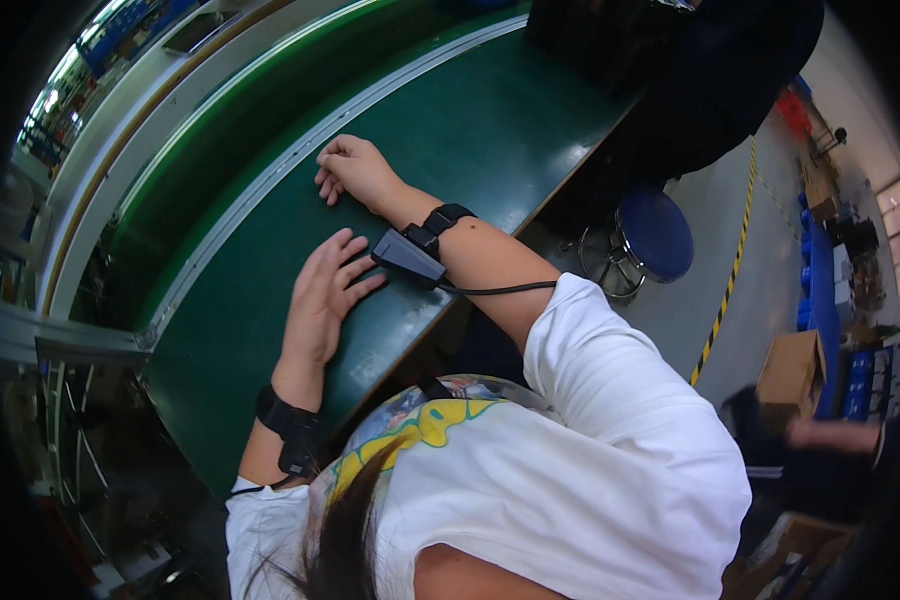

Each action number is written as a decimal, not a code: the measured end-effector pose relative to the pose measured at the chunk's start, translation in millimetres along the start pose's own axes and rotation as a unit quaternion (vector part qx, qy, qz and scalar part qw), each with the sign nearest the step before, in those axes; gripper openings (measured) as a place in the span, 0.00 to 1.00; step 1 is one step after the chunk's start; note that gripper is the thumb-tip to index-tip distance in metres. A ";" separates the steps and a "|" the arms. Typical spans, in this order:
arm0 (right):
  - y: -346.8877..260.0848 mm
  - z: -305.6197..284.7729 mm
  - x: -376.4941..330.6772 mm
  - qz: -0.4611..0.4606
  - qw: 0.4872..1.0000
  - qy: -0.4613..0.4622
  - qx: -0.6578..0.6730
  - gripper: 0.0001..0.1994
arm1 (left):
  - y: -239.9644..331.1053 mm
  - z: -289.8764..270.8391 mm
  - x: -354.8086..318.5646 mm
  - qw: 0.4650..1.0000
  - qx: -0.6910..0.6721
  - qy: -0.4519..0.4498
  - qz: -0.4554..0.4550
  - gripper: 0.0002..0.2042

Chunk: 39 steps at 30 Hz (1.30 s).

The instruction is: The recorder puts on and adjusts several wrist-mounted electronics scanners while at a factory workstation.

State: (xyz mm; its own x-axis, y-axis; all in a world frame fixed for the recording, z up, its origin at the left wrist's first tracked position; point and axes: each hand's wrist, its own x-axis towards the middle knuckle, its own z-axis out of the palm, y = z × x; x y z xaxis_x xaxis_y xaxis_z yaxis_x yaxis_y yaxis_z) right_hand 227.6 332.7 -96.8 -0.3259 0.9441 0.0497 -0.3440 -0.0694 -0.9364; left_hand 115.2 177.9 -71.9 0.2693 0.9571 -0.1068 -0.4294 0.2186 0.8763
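Note:
My left hand [320,290] is held over the green work table [470,120], fingers spread and nothing in them. Farther off, beyond it and slightly to the right, is my right hand [362,175] near the table's metal rail. Its fingers are loosely bent with gaps between them, and no object shows in it. A black strap with a dark box-shaped device [408,258] sits on my right forearm, trailing a black cable. Another black strap [288,425] wraps my left wrist. The hands are apart from each other.
A metal rail [300,150] borders the table's far side, with a green channel beyond. Someone in dark clothing [710,90] is at the table's right end. A blue round stool [653,235] stands right of the table. Cardboard boxes [790,370] and another person's hand [830,435] appear at far right.

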 end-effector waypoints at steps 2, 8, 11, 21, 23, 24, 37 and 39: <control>1.7 0.6 5.1 -0.005 0.999 0.012 -0.030 0.05 | -8.2 30.2 -4.2 0.999 -0.034 0.025 -0.026 0.19; -4.1 -0.2 3.3 0.015 0.991 0.079 -0.110 0.07 | -7.9 90.9 2.0 0.988 -0.072 0.080 -0.107 0.18; -16.6 -13.6 -10.7 0.074 0.992 0.091 -0.034 0.08 | -19.4 98.0 9.4 0.981 -0.117 0.109 -0.109 0.16; -43.1 -69.6 -46.9 0.183 0.860 0.211 0.426 0.07 | -48.5 118.2 -6.2 0.989 -0.119 0.067 -0.062 0.15; -58.0 -60.7 -54.0 0.187 0.824 0.252 0.472 0.06 | -46.5 115.2 -9.9 0.989 -0.125 0.051 -0.059 0.15; -63.7 -54.7 -56.7 0.186 0.784 0.291 0.516 0.06 | -45.9 114.5 -11.6 0.989 -0.124 0.052 -0.058 0.15; -18.0 -18.4 -39.8 -0.077 0.946 0.315 -0.023 0.04 | -28.9 102.0 -6.8 0.984 -0.108 0.079 -0.119 0.18; -17.6 -33.2 -36.3 -0.062 0.950 0.304 0.040 0.05 | -10.7 101.2 2.6 0.988 -0.082 0.035 -0.127 0.21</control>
State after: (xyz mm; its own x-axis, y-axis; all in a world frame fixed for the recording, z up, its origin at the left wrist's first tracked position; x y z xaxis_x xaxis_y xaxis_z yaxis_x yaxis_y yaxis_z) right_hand 274.7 310.4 -93.6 0.2828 0.9562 -0.0750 -0.4211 0.0535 -0.9054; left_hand 207.7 158.8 -33.9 0.3279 0.8770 -0.3514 -0.4905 0.4759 0.7301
